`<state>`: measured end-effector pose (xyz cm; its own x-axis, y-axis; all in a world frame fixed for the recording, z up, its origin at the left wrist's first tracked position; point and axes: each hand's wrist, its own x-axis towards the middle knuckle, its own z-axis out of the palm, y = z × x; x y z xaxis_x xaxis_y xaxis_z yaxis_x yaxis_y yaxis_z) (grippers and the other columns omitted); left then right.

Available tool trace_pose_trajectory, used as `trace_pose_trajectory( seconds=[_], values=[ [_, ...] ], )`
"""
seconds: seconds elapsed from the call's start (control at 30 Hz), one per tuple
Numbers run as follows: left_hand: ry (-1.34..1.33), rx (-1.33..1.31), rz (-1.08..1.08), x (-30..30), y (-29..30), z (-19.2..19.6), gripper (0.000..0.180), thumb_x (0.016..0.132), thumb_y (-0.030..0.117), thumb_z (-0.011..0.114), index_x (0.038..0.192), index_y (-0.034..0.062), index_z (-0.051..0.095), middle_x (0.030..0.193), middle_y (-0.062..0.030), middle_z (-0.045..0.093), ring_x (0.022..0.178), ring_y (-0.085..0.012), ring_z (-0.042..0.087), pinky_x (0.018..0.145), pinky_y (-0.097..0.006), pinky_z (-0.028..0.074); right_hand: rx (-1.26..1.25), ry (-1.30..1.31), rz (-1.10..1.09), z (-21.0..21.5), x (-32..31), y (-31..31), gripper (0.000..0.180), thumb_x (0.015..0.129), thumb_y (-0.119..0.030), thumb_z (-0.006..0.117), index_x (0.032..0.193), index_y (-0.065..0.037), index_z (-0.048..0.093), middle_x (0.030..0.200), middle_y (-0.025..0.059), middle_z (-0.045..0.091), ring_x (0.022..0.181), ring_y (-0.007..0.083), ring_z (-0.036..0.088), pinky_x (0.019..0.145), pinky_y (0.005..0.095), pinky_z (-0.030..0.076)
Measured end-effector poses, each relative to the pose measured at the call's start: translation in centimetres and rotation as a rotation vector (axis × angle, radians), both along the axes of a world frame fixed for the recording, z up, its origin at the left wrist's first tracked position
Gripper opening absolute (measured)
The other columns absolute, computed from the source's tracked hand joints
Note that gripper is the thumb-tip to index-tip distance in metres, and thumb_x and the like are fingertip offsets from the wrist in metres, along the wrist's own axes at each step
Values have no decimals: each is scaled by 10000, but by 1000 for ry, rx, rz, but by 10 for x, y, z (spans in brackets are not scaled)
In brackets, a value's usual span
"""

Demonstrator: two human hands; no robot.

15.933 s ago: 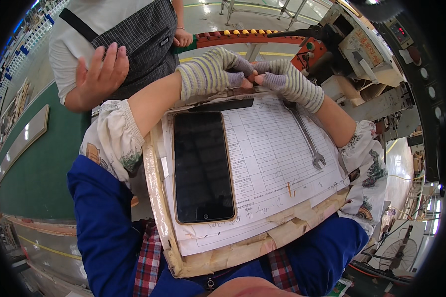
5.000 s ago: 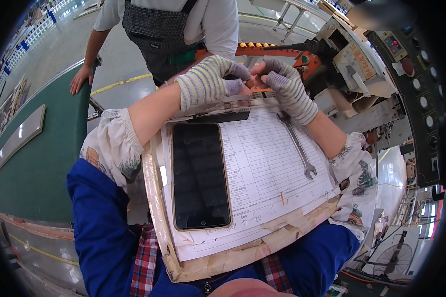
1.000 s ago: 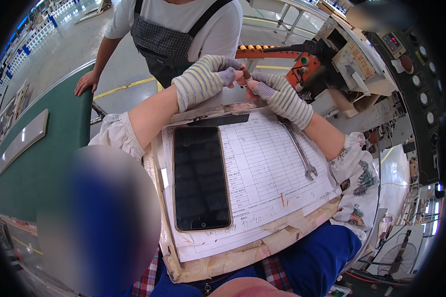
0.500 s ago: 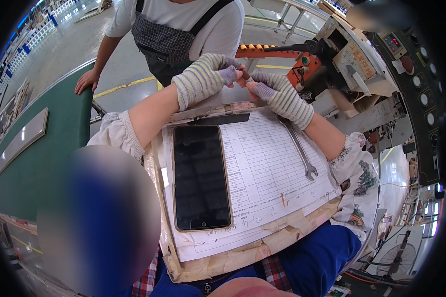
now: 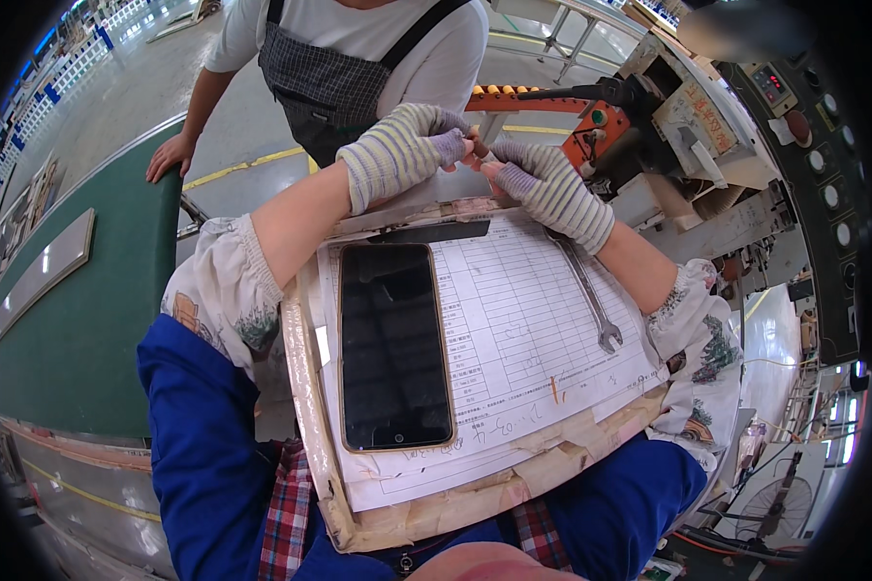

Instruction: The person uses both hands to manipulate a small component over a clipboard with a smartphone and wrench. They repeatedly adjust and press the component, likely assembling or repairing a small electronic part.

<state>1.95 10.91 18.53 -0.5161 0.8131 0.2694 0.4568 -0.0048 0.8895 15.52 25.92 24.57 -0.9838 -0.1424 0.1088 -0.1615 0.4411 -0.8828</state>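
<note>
Head view: see left hand (image 5: 402, 150) and right hand (image 5: 555, 189) curled close together near board (image 5: 513, 494); cannot tell whether gripping; see phone (image 5: 395, 344) and wrench (image 5: 588, 292) on papers (image 5: 513, 290).

glossy smooth phone screen (image 5: 397, 344), shiny metal wrench (image 5: 589, 289), matt paper sheets (image 5: 513, 310), knitted cloth gloves (image 5: 389, 160)

The black rectangular smartphone with a gold rim (image 5: 397, 349) is brightly lit, and faint pale reflections are carried by its glass. To its right, a glint is caught along the silver steel open-ended wrench (image 5: 585, 283). Well to its left, white glare is thrown back by the long, glossy grey panel (image 5: 44, 276). Far above and right of it, a rounded brownish-grey shape (image 5: 746, 31) is heavily blurred. All around it, straight edges are bowed and the outer rim is blackened.
</note>
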Motion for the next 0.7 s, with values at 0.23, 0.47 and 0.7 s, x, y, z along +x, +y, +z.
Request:
trace_pose_trajectory(
  seconds=[0.23, 0.47, 0.7],
  values=[
    [18, -44, 10, 2, 0, 3, 261, 826, 208, 607, 957, -18, 607, 821, -64, 633, 742, -105, 584, 685, -244, 497, 77, 93, 38, -1, -1, 4, 298, 854, -272, 530, 938, 7, 596, 674, -13, 507, 631, 50, 457, 589, 200, 390],
    [25, -41, 13, 1, -1, 2, 267, 830, 211, 599, 957, -24, 608, 818, -67, 633, 739, -104, 581, 689, -245, 496, 43, 89, 60, 0, 0, 3, 309, 854, -271, 529, 932, 21, 593, 663, -10, 512, 618, 53, 461, 579, 203, 392],
    [4, -18, 14, 1, -1, 0, 265, 827, 208, 602, 949, -27, 608, 812, -67, 632, 730, -101, 576, 680, -234, 492, 123, 136, 54, -5, -2, 7, 321, 858, -244, 527, 1011, 32, 585, 689, 6, 541, 639, 53, 492, 593, 200, 416]
  ],
)
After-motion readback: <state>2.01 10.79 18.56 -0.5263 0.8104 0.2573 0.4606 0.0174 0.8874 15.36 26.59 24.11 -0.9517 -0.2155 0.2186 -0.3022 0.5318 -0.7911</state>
